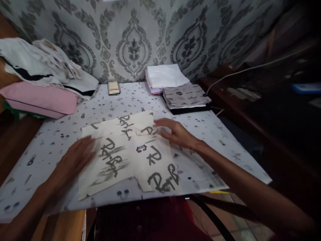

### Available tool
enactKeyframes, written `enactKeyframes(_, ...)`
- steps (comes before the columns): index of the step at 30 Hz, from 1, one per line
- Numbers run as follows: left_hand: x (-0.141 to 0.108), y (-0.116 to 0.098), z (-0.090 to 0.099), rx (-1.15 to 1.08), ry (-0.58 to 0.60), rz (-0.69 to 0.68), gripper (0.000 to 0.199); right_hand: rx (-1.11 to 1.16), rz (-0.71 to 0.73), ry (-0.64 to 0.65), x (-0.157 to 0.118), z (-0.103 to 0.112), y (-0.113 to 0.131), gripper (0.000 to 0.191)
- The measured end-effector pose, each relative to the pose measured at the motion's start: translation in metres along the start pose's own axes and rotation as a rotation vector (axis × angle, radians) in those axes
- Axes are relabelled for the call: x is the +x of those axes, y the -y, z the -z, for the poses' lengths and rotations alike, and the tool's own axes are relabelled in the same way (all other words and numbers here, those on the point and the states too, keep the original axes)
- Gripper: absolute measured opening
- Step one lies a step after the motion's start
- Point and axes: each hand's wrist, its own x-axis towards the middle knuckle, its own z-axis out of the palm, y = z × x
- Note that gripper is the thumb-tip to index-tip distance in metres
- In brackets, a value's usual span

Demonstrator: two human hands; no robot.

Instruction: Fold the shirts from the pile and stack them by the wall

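Observation:
A pair of cream shorts (130, 160) with black lettering and a small dark-edged badge lies flat on the table. The waist side is away from me and the two legs point toward me. At the left edge of the shorts is my left hand (79, 152), fingers stretched out and slightly blurred. My right hand (175, 132) is over the upper right corner of the shorts, its thumb and fingers apart. Neither hand grips the fabric; whether the fingertips touch it I cannot tell.
The table (97, 103) has a patterned white cover. A folded white cloth stack (167, 75) and a grey printed stack (185, 95) stand at the back right. Loose white garments (55, 67) lie on a pink bundle (40, 98) at left. A small blurred box (114, 87) stands near the wall.

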Motion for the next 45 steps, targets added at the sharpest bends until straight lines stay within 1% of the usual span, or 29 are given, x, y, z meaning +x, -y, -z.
enactKeyframes(1, -0.016, -0.006, 0.000, -0.083, 0.033, -0.062, 0.050, -0.046, 0.036, 0.068, -0.024, 0.006, 0.003, 0.033)
enactKeyframes(3, -0.045, -0.013, -0.001, -0.125, 0.072, -0.129, 0.046, -0.128, 0.089, 0.159, -0.069, 0.015, 0.010, 0.034)
enactKeyframes(5, -0.066, -0.015, -0.005, -0.101, 0.077, -0.172, 0.045, -0.195, 0.123, 0.204, -0.101, 0.019, 0.018, 0.040)
enactKeyframes(6, -0.073, -0.014, -0.007, -0.075, 0.072, -0.192, 0.045, -0.220, 0.137, 0.225, -0.111, 0.020, 0.023, 0.043)
enactKeyframes(8, -0.081, -0.008, -0.011, -0.016, 0.075, -0.236, 0.043, -0.258, 0.164, 0.277, -0.119, 0.019, 0.033, 0.045)
enactKeyframes(11, -0.083, 0.002, -0.014, 0.063, 0.083, -0.292, 0.039, -0.275, 0.219, 0.340, -0.115, 0.012, 0.045, 0.035)
enactKeyframes(13, -0.084, 0.005, -0.015, 0.078, 0.056, -0.295, 0.037, -0.242, 0.273, 0.316, -0.111, 0.006, 0.049, 0.030)
enactKeyframes(15, -0.083, 0.004, -0.013, 0.023, 0.004, -0.268, 0.034, -0.165, 0.304, 0.267, -0.111, 0.001, 0.049, 0.028)
enactKeyframes(17, -0.076, -0.001, -0.006, -0.099, -0.021, -0.164, 0.031, -0.044, 0.254, 0.219, -0.108, -0.001, 0.047, 0.026)
enactKeyframes(19, -0.061, -0.008, 0.008, -0.273, 0.012, -0.007, 0.031, 0.117, 0.114, 0.179, -0.094, 0.001, 0.042, 0.022)
enactKeyframes(21, -0.039, -0.017, 0.022, -0.462, 0.058, 0.184, 0.035, 0.311, -0.084, 0.115, -0.066, 0.004, 0.036, 0.020)
enactKeyframes(23, -0.014, -0.024, 0.033, -0.641, 0.062, 0.389, 0.042, 0.496, -0.302, 0.012, -0.028, 0.002, 0.028, 0.026)
enactKeyframes(25, 0.005, -0.027, 0.035, -0.760, 0.027, 0.586, 0.050, 0.586, -0.531, -0.115, 0.006, -0.003, 0.018, 0.029)
enactKeyframes(26, 0.011, -0.026, 0.034, -0.789, 0.010, 0.658, 0.054, 0.593, -0.600, -0.153, 0.019, -0.007, 0.014, 0.031)
enactKeyframes(27, 0.015, -0.023, 0.031, -0.799, -0.007, 0.708, 0.057, 0.592, -0.638, -0.176, 0.027, -0.010, 0.009, 0.032)
enactKeyframes(28, 0.017, -0.019, 0.027, -0.796, -0.022, 0.744, 0.059, 0.587, -0.643, -0.184, 0.031, -0.014, 0.006, 0.034)
enactKeyframes(29, 0.018, -0.015, 0.024, -0.790, -0.022, 0.766, 0.061, 0.581, -0.626, -0.180, 0.032, -0.016, 0.003, 0.035)
enactKeyframes(31, 0.016, -0.005, 0.018, -0.790, 0.016, 0.785, 0.065, 0.575, -0.594, -0.156, 0.028, -0.018, -0.001, 0.037)
enactKeyframes(33, 0.013, 0.003, 0.014, -0.793, 0.071, 0.763, 0.067, 0.564, -0.582, -0.137, 0.022, -0.019, -0.002, 0.041)
enactKeyframes(35, 0.010, 0.007, 0.014, -0.753, 0.085, 0.695, 0.066, 0.527, -0.531, -0.134, 0.018, -0.019, -0.002, 0.047)
enactKeyframes(37, 0.010, 0.004, 0.019, -0.601, 0.062, 0.605, 0.062, 0.445, -0.444, -0.144, 0.014, -0.018, 0.000, 0.046)
enactKeyframes(38, 0.012, 0.000, 0.023, -0.469, 0.045, 0.563, 0.060, 0.387, -0.399, -0.152, 0.012, -0.018, 0.001, 0.045)
enactKeyframes(40, 0.023, -0.015, 0.032, -0.164, 0.011, 0.484, 0.057, 0.273, -0.330, -0.180, 0.005, -0.017, 0.005, 0.045)
enactKeyframes(42, 0.045, -0.039, 0.038, 0.039, -0.017, 0.365, 0.053, 0.203, -0.303, -0.251, -0.006, -0.014, 0.008, 0.046)
enactKeyframes(43, 0.060, -0.054, 0.037, 0.054, -0.020, 0.276, 0.049, 0.186, -0.308, -0.302, -0.013, -0.012, 0.008, 0.044)
enactKeyframes(44, 0.076, -0.071, 0.035, 0.020, -0.029, 0.160, 0.045, 0.173, -0.319, -0.354, -0.021, -0.010, 0.008, 0.039)
enactKeyframes(45, 0.094, -0.087, 0.029, -0.040, -0.005, 0.024, 0.043, 0.160, -0.334, -0.401, -0.028, -0.008, 0.007, 0.034)
